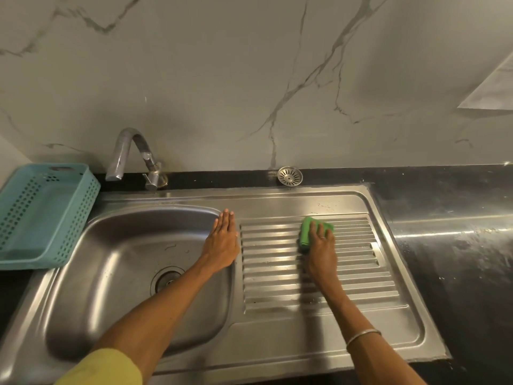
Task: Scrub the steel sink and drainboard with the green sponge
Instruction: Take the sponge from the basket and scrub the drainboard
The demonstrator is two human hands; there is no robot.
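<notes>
The steel sink basin [116, 262] lies on the left, with a round drain [166, 279] in its bottom. To its right is the ribbed drainboard [358, 273]. My right hand [320, 251] presses the green sponge [306, 232] down on the far ribs of the drainboard, fingers over the sponge. My left hand [222, 243] lies flat, fingers together, on the steel strip between basin and drainboard, holding nothing.
A curved steel tap [130, 157] stands behind the basin. A light blue perforated plastic basket [41, 212] sits at the left of the sink. A round steel strainer [290, 176] lies on the black counter [449, 218] by the marble wall.
</notes>
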